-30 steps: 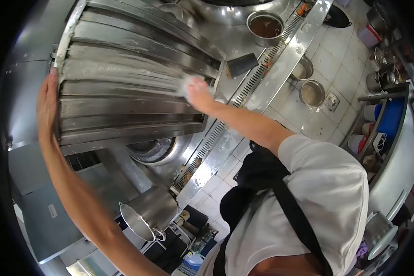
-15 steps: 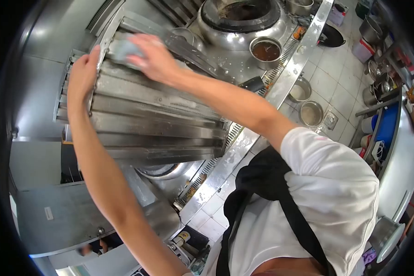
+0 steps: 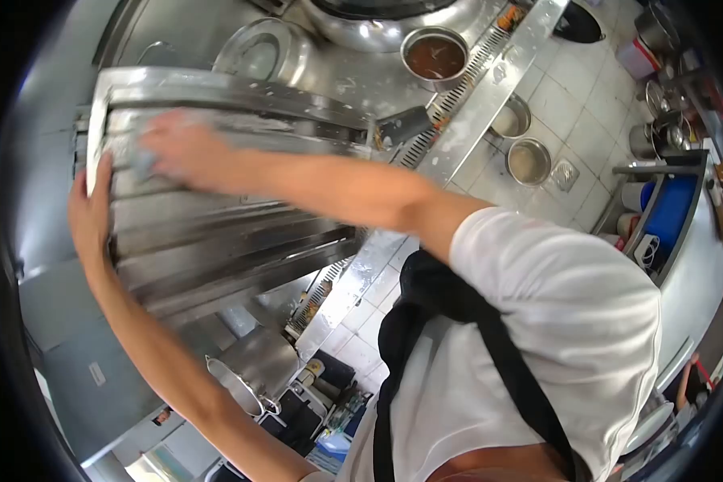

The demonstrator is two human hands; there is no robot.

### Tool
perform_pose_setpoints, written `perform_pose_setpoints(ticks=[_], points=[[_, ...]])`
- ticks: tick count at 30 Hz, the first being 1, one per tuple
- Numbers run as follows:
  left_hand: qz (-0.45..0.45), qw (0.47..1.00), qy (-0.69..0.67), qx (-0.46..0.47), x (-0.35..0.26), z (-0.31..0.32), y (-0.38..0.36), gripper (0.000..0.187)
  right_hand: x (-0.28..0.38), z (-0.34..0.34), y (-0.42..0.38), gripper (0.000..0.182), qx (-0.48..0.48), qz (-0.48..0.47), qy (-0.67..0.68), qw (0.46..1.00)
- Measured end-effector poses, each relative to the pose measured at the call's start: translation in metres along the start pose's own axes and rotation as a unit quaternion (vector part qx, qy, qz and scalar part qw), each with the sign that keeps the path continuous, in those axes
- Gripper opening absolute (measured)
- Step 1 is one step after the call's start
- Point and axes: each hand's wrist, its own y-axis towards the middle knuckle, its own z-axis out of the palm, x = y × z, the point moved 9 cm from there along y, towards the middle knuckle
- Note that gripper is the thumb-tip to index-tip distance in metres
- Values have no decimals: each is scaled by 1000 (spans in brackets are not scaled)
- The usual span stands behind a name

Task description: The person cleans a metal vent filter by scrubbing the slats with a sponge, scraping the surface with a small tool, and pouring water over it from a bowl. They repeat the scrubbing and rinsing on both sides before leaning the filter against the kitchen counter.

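- Right hand (image 3: 189, 149) is closed over a pale pad (image 3: 143, 159), pressed to the upper left of a ridged metal panel (image 3: 193, 210); blur hides the separate fingers.
- Left hand (image 3: 91, 217) is clamped on the panel's left rim, thumb over the front edge, fingers round the outside. That grip probably keeps the panel from sliding under the pad.
- The panel lies over the counter (image 3: 369, 76), ridges running away from the left hand, a pale film streaked along the upper ones. Lying face up, it offers those ridges to the pad.
- Beyond its top edge sits a round metal dish (image 3: 231, 52), next to a big burner ring (image 3: 369, 32).
- Near the panel's right corner lies a dark handle (image 3: 406, 126); I can't tell what it belongs to.
- A pot (image 3: 438, 83) of brown liquid stands by the slotted drain (image 3: 416, 153), where food scraps have caught, likely set aside to leave the panel room.
- Down on the white tiles (image 3: 482, 181) are two small pots (image 3: 511, 120) (image 3: 528, 161), with a black pan (image 3: 578, 24) farther along.
- Below the panel, a large pot (image 3: 269, 357) is tipped toward us.
- Another person (image 3: 687, 386) shows at the far right, well apart.
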Motion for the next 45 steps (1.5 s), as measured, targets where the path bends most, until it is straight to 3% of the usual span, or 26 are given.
perform_pose_setpoints(ticks=[2, 3, 5, 6, 8, 9, 10, 12, 13, 15, 18, 20, 22, 24, 27, 28, 29, 31, 33, 36, 38, 40, 42, 43, 45], points=[[4, 999, -44, -2, 15, 1, -9, 63, 8, 9, -7, 31, -8, -22, -43, 999], [5, 999, -31, 8, 15, 1, -9, 63, -49, 12, -57, 28, 28, 195, 59, 979], [-44, 999, 8, 30, 24, 0, -8, 59, -114, -30, -174, 24, 177, 381, 237, 876], [-61, 998, -1, 30, 21, -6, -17, 56, -155, -42, -269, 34, 211, 211, 9, 954], [-57, 998, 16, 18, 51, -12, -30, 54, -203, -96, -382, 42, 368, 321, -197, 850], [-42, 999, 33, 9, 78, -23, -39, 53, -217, -82, -409, 47, 311, 365, -129, 868], [-55, 998, 23, 6, 80, -22, -48, 50, -212, -79, -387, 47, 317, 352, -114, 873], [-104, 993, 59, 7, 71, -27, -64, 53, -196, -111, -301, 47, 167, 407, -89, 894], [-126, 990, 56, -7, 63, -32, -74, 58, -198, -102, -262, 47, 171, 383, -88, 903], [-125, 990, 56, -22, 72, -32, -71, 64, -167, -83, -212, 48, 73, 319, 61, 943], [-142, 983, 90, -73, 68, -38, -70, 75, -104, 7, -95, 49, 140, 246, 111, 953], [-156, 979, 106, -72, 62, -43, -76, 73, -32, 45, 22, 57, 133, 75, 144, 978], [-149, 981, 99, -80, 59, -44, -81, 76, -3, 65, 90, 66, 176, 66, 100, 977], [-170, 980, 82, -66, 55, -43, -90, 78, -32, 94, 80, 81, 355, 209, 164, 896], [-207, 974, 60, -64, 67, -38, -89, 81, -65, 46, -19, 92, 302, 240, 247, 889], [-190, 976, 53, -92, 69, -34, -82, 82, -72, 40, -44, 94, 297, 231, 290, 880], [-173, 977, 50, -114, 69, -31, -79, 83, -65, 26, -51, 83, 262, 129, 210, 933], [-202, 971, 66, -110, 71, -26, -77, 81, -45, 37, -20, 80, 274, 108, 138, 946], [-209, 970, 83, -95, 68, -21, -64, 78, -5, 54, 56, 68, 138, -11, 185, 973], [-241, 959, 94, -113, 69, -18, -78, 75, -15, 68, 89, 53, 215, 52, 249, 943], [-242, 953, 62, -173, 75, -22, -80, 77, -28, 52, 76, 50, 166, -28, 307, 937], [-257, 950, 65, -165, 84, -20, -80, 80, -71, 24, 9, 43, 187, 40, 305, 933], [-261, 953, 55, -142, 87, -19, -76, 86, -128, -3, -102, 41, 286, 155, 308, 894], [-267, 951, 62, -143, 88, -20, -75, 86, -151, -27, -151, 42, 310, 272, 288, 864], [-263, 946, 106, -156, 83, -20, -71, 90, -164, -17, -142, 42, 348, 202, 276, 873]])
